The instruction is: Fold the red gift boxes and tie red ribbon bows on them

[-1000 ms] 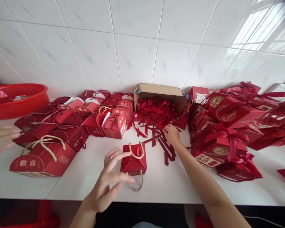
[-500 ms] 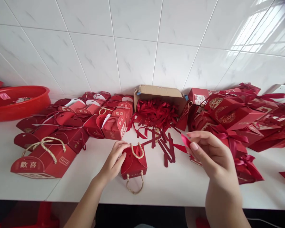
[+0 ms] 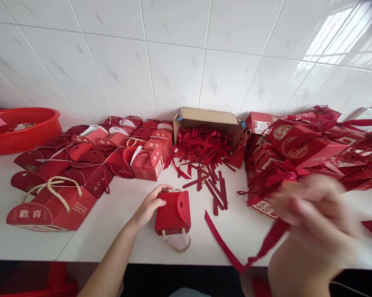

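A small red gift box (image 3: 172,210) stands on the table before me, a twisted cream rope handle (image 3: 176,246) drooping from its near side. My left hand (image 3: 151,206) grips the box's upper left, thumb on the lid and fingers behind it, partly covering the far rope handle. At the right, above the table's front edge, my right hand (image 3: 312,210) is smeared by motion. Its closed fingers hold a dark red ribbon (image 3: 223,243), which trails left in a loop, its free end beside the box.
Behind lies an open cardboard box (image 3: 209,113) spilling red ribbons (image 3: 204,144), with loose dark red strips (image 3: 216,192) in front. Red gift boxes (image 3: 147,163) crowd the left. Ribbon-tied boxes (image 3: 303,144) pile up at right. A red basin (image 3: 24,132) sits far left.
My right hand has moved right and down, drawing the ribbon out so that its length now shows. My left hand has closed on the gift box, and the far handle has dropped back.
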The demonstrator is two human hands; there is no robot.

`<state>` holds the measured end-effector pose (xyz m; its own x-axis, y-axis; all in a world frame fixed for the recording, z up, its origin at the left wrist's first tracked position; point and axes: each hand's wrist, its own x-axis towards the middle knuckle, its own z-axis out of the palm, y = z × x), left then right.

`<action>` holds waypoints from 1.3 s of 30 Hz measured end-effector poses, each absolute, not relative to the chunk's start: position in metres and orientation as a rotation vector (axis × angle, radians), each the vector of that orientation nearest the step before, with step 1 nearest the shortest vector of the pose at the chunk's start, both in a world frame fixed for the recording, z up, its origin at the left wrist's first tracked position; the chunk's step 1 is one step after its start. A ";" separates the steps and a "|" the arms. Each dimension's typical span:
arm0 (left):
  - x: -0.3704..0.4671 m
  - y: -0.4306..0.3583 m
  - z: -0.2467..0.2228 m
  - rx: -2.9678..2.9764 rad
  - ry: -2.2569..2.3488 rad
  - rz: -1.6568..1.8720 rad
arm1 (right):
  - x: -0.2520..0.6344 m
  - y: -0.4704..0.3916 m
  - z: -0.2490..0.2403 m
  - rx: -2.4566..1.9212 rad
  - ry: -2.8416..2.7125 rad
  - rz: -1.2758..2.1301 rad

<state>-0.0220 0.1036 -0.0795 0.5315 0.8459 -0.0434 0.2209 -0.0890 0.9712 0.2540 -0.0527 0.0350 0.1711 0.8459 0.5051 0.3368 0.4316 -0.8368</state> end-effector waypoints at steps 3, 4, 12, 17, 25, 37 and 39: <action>-0.020 0.094 -0.077 1.750 0.980 0.876 | 0.238 -0.025 0.017 -1.178 -1.516 0.792; -0.020 0.090 -0.074 1.854 0.986 0.931 | 0.231 -0.016 0.009 -1.197 -1.555 0.893; -0.019 0.058 -0.050 2.314 1.018 0.713 | 0.204 0.009 -0.025 -1.298 -1.726 1.059; -0.014 0.057 -0.055 2.337 1.007 0.732 | 0.203 0.012 -0.022 -1.295 -1.670 1.205; -0.012 0.057 -0.055 2.371 1.010 0.785 | 0.196 0.015 -0.020 -1.302 -1.691 1.185; -0.011 0.056 -0.045 2.572 1.007 1.261 | 0.192 0.019 -0.021 -1.410 -1.898 0.793; -0.011 0.058 -0.038 2.563 0.940 1.337 | 0.190 0.023 -0.023 -1.379 -1.916 0.652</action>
